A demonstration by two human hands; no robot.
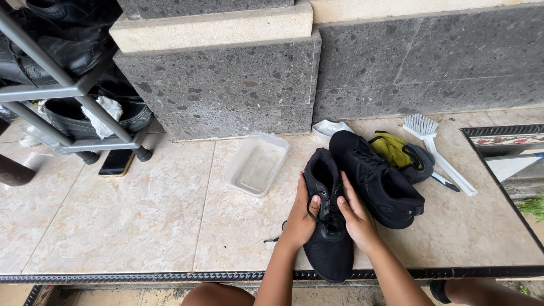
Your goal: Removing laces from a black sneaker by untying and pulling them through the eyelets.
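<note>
1. While both hands sit on the black knit sneaker [328,226] at 6 o'clock on the tiled ledge [124,221], the left hand [300,218] wraps its side w/ the thumb on the laces, and the right hand [357,218] lies on the lace area, fingers curled at the lacing; both closed lightly on the shoe, laces pinched.
2. Its mate, a second black sneaker [377,175], lies touching it at 1 o'clock, laces tied as far as can be seen.
3. A yellow-green and grey shoe [402,153] sits just behind at 2 o'clock; a white scrub brush [439,150] lies beside it at 2–3 o'clock, bristles dry-looking.
4. A clear plastic tub [256,164] w/ a little water stands at 11 o'clock.
5. Judged progress: early. Shoes look dry and unwashed, brush and tub untouched; lace work on the first shoe is underway, and everything after that is left.
6. At 10 o'clock: a grey shoe rack [62,90] w/ dark shoes, a phone [116,162] on the tiles beneath.
</note>
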